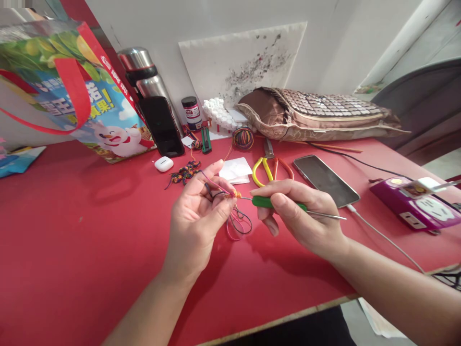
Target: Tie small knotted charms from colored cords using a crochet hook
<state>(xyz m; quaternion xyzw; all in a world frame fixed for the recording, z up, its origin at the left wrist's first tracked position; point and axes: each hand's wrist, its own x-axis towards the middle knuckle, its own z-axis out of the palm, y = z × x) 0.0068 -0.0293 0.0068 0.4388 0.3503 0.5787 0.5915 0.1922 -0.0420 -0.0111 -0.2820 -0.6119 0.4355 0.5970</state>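
My left hand pinches a small piece of crochet in orange and pink between thumb and fingers. Multicoloured yarn hangs in loops below it, and one strand runs up over the index finger. My right hand is closed around the green handle of a crochet hook. Its thin metal tip reaches the crochet piece; whether it passes through a stitch is too small to tell. A second metal shaft sticks out behind the handle.
Behind my hands lie pliers, white paper, a yarn ball, finished crochet and a white earbud case. A phone with a cable, a purple power strip, a thermos and a shopping bag stand around.
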